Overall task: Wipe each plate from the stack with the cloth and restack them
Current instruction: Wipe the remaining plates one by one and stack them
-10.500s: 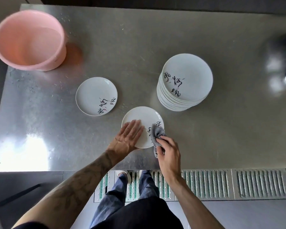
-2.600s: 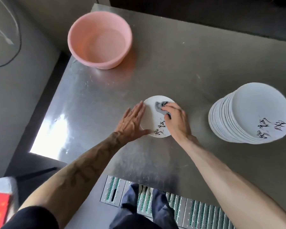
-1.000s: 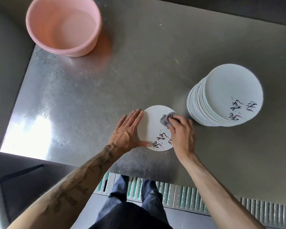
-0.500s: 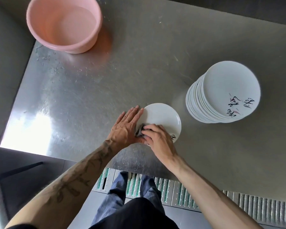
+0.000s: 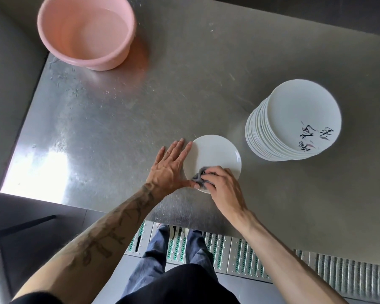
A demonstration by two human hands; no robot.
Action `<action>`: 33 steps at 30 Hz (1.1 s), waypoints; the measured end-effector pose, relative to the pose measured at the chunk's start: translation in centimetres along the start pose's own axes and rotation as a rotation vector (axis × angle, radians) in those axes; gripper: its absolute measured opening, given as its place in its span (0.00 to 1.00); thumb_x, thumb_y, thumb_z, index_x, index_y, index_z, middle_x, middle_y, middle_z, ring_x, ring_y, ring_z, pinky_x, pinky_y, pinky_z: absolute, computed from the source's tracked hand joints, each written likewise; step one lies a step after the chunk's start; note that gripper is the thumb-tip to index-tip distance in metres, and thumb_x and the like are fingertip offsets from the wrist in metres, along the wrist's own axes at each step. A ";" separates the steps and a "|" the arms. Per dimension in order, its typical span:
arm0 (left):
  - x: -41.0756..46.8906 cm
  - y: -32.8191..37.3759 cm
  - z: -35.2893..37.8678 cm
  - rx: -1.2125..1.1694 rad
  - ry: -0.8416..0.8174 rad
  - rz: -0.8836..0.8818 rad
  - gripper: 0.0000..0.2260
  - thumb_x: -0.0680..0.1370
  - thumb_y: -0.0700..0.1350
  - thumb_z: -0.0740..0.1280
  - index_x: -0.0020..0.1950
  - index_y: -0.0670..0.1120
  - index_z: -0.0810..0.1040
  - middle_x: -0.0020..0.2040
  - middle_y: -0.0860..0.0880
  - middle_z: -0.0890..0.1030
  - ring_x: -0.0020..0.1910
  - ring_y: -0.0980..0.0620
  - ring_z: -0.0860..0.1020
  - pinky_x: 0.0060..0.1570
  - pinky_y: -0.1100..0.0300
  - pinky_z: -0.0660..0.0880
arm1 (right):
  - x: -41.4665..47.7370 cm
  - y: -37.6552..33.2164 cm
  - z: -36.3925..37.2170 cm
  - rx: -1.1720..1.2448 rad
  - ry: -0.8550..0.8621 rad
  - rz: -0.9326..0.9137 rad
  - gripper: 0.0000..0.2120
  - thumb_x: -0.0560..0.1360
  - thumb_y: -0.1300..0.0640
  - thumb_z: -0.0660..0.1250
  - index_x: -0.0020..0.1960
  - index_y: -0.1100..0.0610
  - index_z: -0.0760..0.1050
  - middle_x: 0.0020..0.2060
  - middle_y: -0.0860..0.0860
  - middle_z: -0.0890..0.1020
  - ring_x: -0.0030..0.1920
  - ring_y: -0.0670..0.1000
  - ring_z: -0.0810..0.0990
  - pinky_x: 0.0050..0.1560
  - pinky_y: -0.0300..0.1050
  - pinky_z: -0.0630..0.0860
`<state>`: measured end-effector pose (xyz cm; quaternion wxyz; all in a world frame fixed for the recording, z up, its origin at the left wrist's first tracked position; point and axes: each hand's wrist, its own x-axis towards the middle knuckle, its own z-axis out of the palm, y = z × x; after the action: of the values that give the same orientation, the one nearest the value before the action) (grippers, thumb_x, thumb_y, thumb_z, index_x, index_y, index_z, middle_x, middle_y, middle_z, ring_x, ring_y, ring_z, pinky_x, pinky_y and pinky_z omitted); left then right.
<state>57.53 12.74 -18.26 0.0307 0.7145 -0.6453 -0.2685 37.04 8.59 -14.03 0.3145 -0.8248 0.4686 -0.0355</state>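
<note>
**Cloth pressed to the near edge of a single plate**

The right hand has its fingers curled round a bunched grey cloth and holds it down on the near-left part of a white plate that lies flat on the steel table. Just left of that grip, the left hand lies flat with fingers straight and spread, its forefinger along the plate's left rim and its thumb reaching along the near rim until it touches the cloth. The far half of the plate, beyond the cloth, shows bare and white. To the right of the grip and farther from the person, apart from the single plate, stands the stack of plates, the top one marked with dark brush writing. Well beyond the left hand, at the table's far left corner, sits a pink basin.
</note>
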 end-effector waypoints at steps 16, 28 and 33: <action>-0.2 0.2 -0.5 0.028 -0.059 0.028 0.62 0.64 0.80 0.66 0.84 0.52 0.40 0.85 0.46 0.42 0.83 0.47 0.41 0.80 0.39 0.45 | 2.5 -0.9 0.0 0.077 -0.002 0.018 0.13 0.76 0.64 0.72 0.58 0.55 0.84 0.58 0.47 0.81 0.57 0.53 0.75 0.58 0.47 0.75; -0.6 1.4 -0.4 0.070 -0.142 0.045 0.62 0.65 0.81 0.64 0.83 0.53 0.34 0.83 0.50 0.33 0.82 0.42 0.34 0.75 0.26 0.41 | 0.0 1.1 -1.0 -0.001 0.160 0.255 0.14 0.76 0.64 0.72 0.61 0.55 0.83 0.60 0.48 0.80 0.59 0.53 0.78 0.58 0.38 0.70; -2.2 1.0 1.1 0.110 -0.046 0.001 0.61 0.65 0.85 0.57 0.85 0.49 0.41 0.85 0.50 0.42 0.83 0.42 0.41 0.74 0.24 0.45 | 0.7 -0.3 -0.6 0.021 0.108 0.150 0.14 0.77 0.63 0.70 0.62 0.56 0.83 0.61 0.48 0.80 0.60 0.55 0.76 0.60 0.48 0.76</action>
<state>56.07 15.00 -18.04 -0.0233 0.7087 -0.6598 -0.2488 37.50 7.83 -13.54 0.2991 -0.7810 0.5449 -0.0613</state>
